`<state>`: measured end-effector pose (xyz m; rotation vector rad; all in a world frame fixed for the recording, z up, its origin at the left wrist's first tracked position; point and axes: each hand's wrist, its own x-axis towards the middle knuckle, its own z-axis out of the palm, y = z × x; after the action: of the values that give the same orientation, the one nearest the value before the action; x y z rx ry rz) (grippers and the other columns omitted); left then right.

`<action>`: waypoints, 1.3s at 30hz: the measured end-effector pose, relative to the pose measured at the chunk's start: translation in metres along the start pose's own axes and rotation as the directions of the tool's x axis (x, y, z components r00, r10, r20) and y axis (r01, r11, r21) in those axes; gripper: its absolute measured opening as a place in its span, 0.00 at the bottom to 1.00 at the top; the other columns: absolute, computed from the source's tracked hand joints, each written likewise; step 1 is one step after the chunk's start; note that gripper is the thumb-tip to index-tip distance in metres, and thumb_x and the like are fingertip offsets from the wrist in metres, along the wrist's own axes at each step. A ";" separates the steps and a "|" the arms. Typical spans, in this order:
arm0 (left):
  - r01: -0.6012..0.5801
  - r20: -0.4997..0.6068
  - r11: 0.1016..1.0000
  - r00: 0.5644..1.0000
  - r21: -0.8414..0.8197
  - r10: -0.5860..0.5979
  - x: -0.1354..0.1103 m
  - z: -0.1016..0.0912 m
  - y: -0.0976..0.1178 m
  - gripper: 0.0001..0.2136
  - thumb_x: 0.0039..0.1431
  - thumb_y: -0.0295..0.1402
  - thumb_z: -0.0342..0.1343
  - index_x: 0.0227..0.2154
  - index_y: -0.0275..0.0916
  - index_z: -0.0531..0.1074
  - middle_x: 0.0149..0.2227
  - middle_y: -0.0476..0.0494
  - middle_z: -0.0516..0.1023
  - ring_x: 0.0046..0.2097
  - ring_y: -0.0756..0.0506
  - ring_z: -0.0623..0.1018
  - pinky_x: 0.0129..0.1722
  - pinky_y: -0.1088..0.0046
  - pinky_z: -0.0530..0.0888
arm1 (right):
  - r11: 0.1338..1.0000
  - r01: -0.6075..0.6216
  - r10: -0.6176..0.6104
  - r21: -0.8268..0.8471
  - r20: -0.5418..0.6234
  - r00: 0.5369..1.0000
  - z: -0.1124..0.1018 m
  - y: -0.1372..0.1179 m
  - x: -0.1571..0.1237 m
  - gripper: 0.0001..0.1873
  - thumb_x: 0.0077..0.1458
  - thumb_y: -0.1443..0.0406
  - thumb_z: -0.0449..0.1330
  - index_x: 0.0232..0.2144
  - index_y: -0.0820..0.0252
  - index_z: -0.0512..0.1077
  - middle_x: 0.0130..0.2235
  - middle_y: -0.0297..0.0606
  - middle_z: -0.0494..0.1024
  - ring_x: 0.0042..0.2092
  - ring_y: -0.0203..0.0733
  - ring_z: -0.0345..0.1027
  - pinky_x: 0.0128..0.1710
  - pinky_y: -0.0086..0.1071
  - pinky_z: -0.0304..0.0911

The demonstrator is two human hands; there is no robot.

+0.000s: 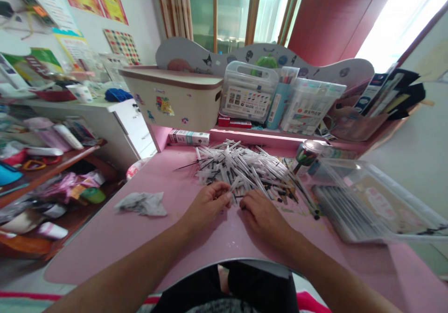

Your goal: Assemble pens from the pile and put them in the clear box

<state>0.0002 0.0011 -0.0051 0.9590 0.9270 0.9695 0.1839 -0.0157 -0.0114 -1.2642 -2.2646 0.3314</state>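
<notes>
A large heap of thin white pen tubes (241,161), mixed with black caps and small dark parts, lies on the pink desk (147,238). At the heap's near edge, my left hand (208,203) is closed, thumb and fingers pinching a whitish pen tube (235,183). My right hand (261,212) is curled just to the right of it. Its fingertips pinch a thin dark piece (239,196) that points toward the left hand; its exact kind is too small to tell. The two hands are close together but apart.
A crumpled tissue (142,204) lies at left. To the right stand a can (308,154) and a clear plastic case (378,201) with its lid raised. Behind are a cream storage bin (175,100), marker cases (248,93) and a pen holder (357,121) on the shelf.
</notes>
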 end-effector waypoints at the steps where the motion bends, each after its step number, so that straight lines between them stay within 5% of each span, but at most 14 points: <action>1: 0.015 0.010 1.000 1.000 0.011 -0.015 -0.002 0.001 0.000 0.11 0.53 0.37 0.62 0.37 0.39 0.71 0.24 0.54 0.70 0.21 0.54 0.65 0.20 0.80 0.60 | 0.993 -0.069 0.072 0.094 -0.029 0.997 -0.005 0.001 0.000 0.07 0.56 0.74 0.56 0.33 0.61 0.71 0.35 0.38 0.73 0.40 0.42 0.65 0.42 0.35 0.61; 4: 0.006 0.068 0.988 0.998 0.156 -0.017 -0.006 0.003 0.003 0.10 0.53 0.37 0.61 0.35 0.37 0.74 0.24 0.53 0.68 0.22 0.54 0.63 0.20 0.79 0.58 | 0.899 -0.210 0.268 0.385 -0.105 0.958 -0.019 0.009 0.000 0.09 0.56 0.72 0.53 0.36 0.59 0.72 0.34 0.35 0.74 0.37 0.39 0.66 0.38 0.32 0.62; 8: -0.069 0.130 0.938 0.991 0.340 0.026 -0.007 0.004 0.003 0.11 0.52 0.35 0.60 0.37 0.34 0.76 0.24 0.51 0.68 0.26 0.51 0.65 0.25 0.76 0.60 | 0.802 -0.186 0.308 0.568 -0.126 0.943 -0.028 0.021 0.001 0.08 0.57 0.66 0.56 0.37 0.59 0.75 0.36 0.36 0.75 0.34 0.37 0.67 0.33 0.30 0.63; 21: -0.160 0.192 0.836 0.979 0.525 0.066 -0.007 0.002 0.002 0.12 0.55 0.35 0.56 0.39 0.35 0.77 0.29 0.48 0.73 0.30 0.48 0.70 0.31 0.72 0.65 | 0.822 -0.208 0.276 0.530 -0.051 0.960 -0.033 0.018 0.002 0.07 0.53 0.66 0.58 0.34 0.59 0.75 0.33 0.36 0.77 0.36 0.39 0.70 0.38 0.32 0.64; 26: -0.286 0.241 0.687 0.957 0.668 0.164 -0.007 0.000 0.005 0.11 0.56 0.31 0.55 0.39 0.36 0.79 0.34 0.43 0.76 0.36 0.45 0.74 0.37 0.70 0.68 | 0.884 -0.218 0.250 0.413 -0.024 0.968 -0.037 0.015 0.003 0.07 0.55 0.65 0.56 0.29 0.59 0.73 0.29 0.35 0.75 0.33 0.38 0.67 0.35 0.31 0.59; 31: -0.386 0.328 0.557 0.922 0.736 0.205 -0.006 -0.001 0.006 0.12 0.56 0.28 0.54 0.39 0.37 0.80 0.34 0.43 0.77 0.38 0.44 0.75 0.40 0.69 0.67 | 0.910 -0.241 0.237 0.336 0.053 0.970 -0.034 0.019 0.000 0.21 0.62 0.59 0.49 0.18 0.58 0.62 0.21 0.32 0.64 0.26 0.36 0.58 0.28 0.31 0.51; 33: -0.390 0.329 0.545 0.921 0.742 0.211 -0.006 0.000 0.007 0.12 0.56 0.28 0.54 0.40 0.37 0.80 0.34 0.43 0.77 0.38 0.44 0.75 0.39 0.70 0.67 | 0.893 -0.250 0.244 0.375 0.064 0.968 -0.035 0.019 -0.003 0.21 0.65 0.59 0.46 0.21 0.58 0.64 0.23 0.33 0.66 0.27 0.36 0.60 0.29 0.31 0.53; 37: -0.371 0.308 0.541 0.929 0.755 0.207 -0.006 0.001 0.008 0.11 0.57 0.29 0.54 0.39 0.39 0.80 0.33 0.44 0.77 0.37 0.44 0.75 0.38 0.70 0.67 | 0.847 -0.260 0.246 0.463 0.092 0.965 -0.040 0.018 -0.006 0.07 0.58 0.64 0.54 0.38 0.58 0.69 0.31 0.34 0.71 0.30 0.36 0.63 0.30 0.29 0.57; 39: -0.367 0.302 0.539 0.930 0.758 0.209 -0.006 0.001 0.008 0.11 0.57 0.30 0.54 0.38 0.39 0.80 0.33 0.44 0.78 0.37 0.44 0.75 0.38 0.70 0.67 | 0.850 -0.252 0.234 0.463 0.097 0.967 -0.040 0.018 -0.005 0.06 0.56 0.67 0.55 0.38 0.58 0.69 0.31 0.33 0.70 0.31 0.36 0.63 0.30 0.29 0.57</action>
<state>-0.0027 -0.0031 0.0035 2.0182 1.0922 0.6818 0.2210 -0.0119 0.0120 -1.2771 -1.8807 0.9464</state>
